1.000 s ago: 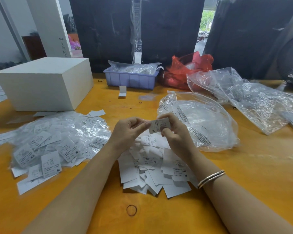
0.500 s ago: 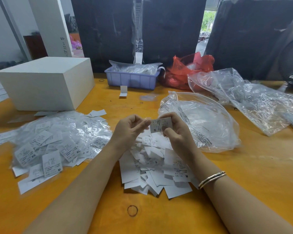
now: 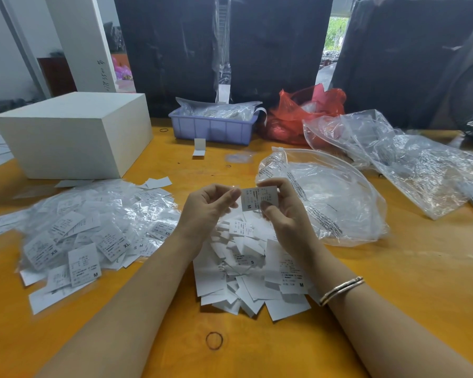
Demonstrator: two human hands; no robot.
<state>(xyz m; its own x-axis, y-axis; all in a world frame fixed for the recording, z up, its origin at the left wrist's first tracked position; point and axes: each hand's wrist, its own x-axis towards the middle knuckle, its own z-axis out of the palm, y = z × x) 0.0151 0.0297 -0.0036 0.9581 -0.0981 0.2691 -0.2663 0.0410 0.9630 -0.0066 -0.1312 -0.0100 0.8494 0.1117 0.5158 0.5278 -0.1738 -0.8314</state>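
Note:
Both hands are raised above a loose pile of white size labels point(image 3: 246, 271) on the orange table. My right hand point(image 3: 281, 214) pinches a small white label marked M point(image 3: 257, 199) between thumb and fingers. My left hand point(image 3: 205, 211) is curled beside it, its thumb tip touching the label's left edge. A second, wider heap of labels in clear sleeves point(image 3: 93, 230) lies to the left. A clear printed plastic bag point(image 3: 331, 205) lies just right of my hands.
A white box point(image 3: 74, 135) stands at the back left. A purple tray point(image 3: 213, 129) with bagged items, a red plastic bag point(image 3: 303, 115) and crumpled clear bags point(image 3: 410, 159) sit along the back and right. A rubber band point(image 3: 214, 340) lies near the front edge.
The label in my right hand has turned slightly and shifted a little higher. My left thumb stays at its edge. The piles have not moved.

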